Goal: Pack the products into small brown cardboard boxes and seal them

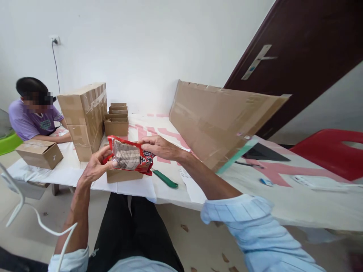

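Note:
A red food packet (129, 155) with a pale label hangs just above a small cardboard box (123, 176) at the table's front edge. My left hand (98, 164) pinches the packet's left end, thumb in front. At the packet's upper right side, my right hand (160, 147) grips it with the fingers bent over the edge. The packet covers most of the box below. To the right of that box lies a green-handled tool (165, 179), its far end partly hidden behind the packet.
Stacked cartons (85, 117) and a row of open boxes (117, 124) stand behind left. A person (34, 117) sits far left by a closed carton (39, 153). A large cardboard sheet (218, 117) leans at right, near a red chair (331, 151). Paper (193, 187) lies on the table.

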The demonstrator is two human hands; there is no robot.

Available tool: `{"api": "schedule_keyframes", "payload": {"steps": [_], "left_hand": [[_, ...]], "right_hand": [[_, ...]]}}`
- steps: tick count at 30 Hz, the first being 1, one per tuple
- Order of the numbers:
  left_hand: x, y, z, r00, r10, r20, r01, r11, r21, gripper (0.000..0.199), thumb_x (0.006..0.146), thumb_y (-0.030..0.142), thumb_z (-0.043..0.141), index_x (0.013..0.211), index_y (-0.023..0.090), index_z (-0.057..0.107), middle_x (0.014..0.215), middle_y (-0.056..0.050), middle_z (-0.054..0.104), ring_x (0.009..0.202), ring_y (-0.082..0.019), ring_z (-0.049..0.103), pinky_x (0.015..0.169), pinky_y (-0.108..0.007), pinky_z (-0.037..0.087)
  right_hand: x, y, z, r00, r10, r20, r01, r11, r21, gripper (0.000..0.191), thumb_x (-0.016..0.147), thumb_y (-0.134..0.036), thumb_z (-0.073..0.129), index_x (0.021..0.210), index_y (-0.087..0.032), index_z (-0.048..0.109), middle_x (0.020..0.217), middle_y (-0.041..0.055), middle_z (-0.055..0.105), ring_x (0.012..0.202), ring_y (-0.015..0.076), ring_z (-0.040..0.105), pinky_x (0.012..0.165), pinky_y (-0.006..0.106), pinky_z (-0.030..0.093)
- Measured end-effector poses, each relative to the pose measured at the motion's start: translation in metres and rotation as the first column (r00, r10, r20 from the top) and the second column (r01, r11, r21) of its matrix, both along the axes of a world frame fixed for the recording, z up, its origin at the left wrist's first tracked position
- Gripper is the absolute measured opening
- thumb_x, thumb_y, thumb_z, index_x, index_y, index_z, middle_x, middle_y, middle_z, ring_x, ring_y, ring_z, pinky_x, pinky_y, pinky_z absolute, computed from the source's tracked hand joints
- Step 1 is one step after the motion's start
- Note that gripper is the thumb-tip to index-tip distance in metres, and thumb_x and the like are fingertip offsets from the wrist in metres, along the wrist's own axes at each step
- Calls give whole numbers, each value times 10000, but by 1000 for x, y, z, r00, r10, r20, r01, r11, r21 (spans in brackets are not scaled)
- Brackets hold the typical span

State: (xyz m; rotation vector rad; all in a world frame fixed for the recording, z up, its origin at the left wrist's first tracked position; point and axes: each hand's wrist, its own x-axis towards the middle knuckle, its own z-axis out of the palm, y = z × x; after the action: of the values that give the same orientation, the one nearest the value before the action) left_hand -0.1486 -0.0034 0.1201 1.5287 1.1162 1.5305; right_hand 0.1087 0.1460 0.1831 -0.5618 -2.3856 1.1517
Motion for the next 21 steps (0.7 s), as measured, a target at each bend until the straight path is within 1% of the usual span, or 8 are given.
{"api": "schedule_keyframes", "payload": {"steps": [2, 4, 6, 8, 11, 14, 17, 21], "left_hand": [[9, 8, 6, 995, 41, 88, -44, 999, 28, 589, 798, 482, 924, 1297, 208, 773, 1220, -105, 816, 1176, -316, 766, 1020, -452, 630], [10, 17, 10, 974, 133, 183, -150, 985, 81, 539, 776, 492, 940, 1209, 205, 793, 1143, -82, 834, 1067, -280, 794, 909, -393, 659], [6, 29, 14, 945, 191, 266, -233, 963, 135, 545, 759, 502, 950, 1187, 208, 782, 1111, -72, 837, 964, -238, 801, 804, -337, 658], [1, 42, 16, 926, 213, 311, -272, 949, 161, 554, 751, 517, 950, 1169, 199, 772, 1066, -69, 839, 879, -209, 795, 739, -306, 642], [-9, 60, 13, 907, 278, 316, -318, 945, 80, 642, 660, 570, 979, 1115, 166, 774, 985, -78, 843, 826, -218, 794, 743, -321, 637], [-19, 71, -1, 884, 386, 265, -383, 921, -67, 717, 505, 611, 1013, 983, 132, 777, 872, -91, 833, 783, -244, 793, 744, -346, 637], [-30, 76, -21, 869, 455, 193, -429, 889, -161, 654, 428, 559, 1033, 831, 127, 753, 705, -63, 783, 624, -213, 738, 592, -302, 587], [-41, 80, -42, 847, 523, 90, -489, 835, -250, 538, 397, 472, 1031, 663, 144, 698, 539, 2, 681, 445, -120, 587, 424, -212, 423]], "right_hand": [[-3, 2, -2, 988, -63, -143, 58, 997, -43, 399, 896, -510, 623, 1090, -181, 737, 985, 48, 750, 862, 181, 670, 772, 300, 548], [-7, 6, -8, 935, -149, -320, 119, 987, -112, 504, 913, -611, 637, 1206, -206, 708, 1105, 64, 762, 977, 202, 704, 844, 324, 587], [-14, 12, -17, 885, -182, -428, 112, 976, -184, 613, 900, -712, 646, 1286, -236, 669, 1193, 71, 763, 1073, 223, 719, 887, 351, 616], [-26, 16, -29, 872, -183, -453, 77, 967, -242, 690, 854, -777, 681, 1288, -241, 667, 1205, 77, 776, 1096, 249, 739, 877, 378, 644], [-49, 21, -49, 852, -277, -445, 100, 919, -382, 634, 805, -747, 770, 1140, -211, 730, 1080, 78, 812, 1025, 284, 776, 790, 386, 676], [-68, 25, -69, 837, -414, -358, 151, 803, -576, 413, 851, -577, 826, 973, -190, 749, 935, 70, 824, 934, 272, 800, 707, 348, 684], [-77, 27, -88, 871, -443, -214, 182, 694, -696, 247, 930, -410, 809, 935, -174, 737, 895, 70, 829, 793, 211, 802, 636, 299, 678], [-80, 32, -107, 879, -463, -114, 232, 625, -745, 189, 969, -327, 788, 933, -152, 728, 879, 82, 828, 660, 162, 776, 561, 249, 656]]}}
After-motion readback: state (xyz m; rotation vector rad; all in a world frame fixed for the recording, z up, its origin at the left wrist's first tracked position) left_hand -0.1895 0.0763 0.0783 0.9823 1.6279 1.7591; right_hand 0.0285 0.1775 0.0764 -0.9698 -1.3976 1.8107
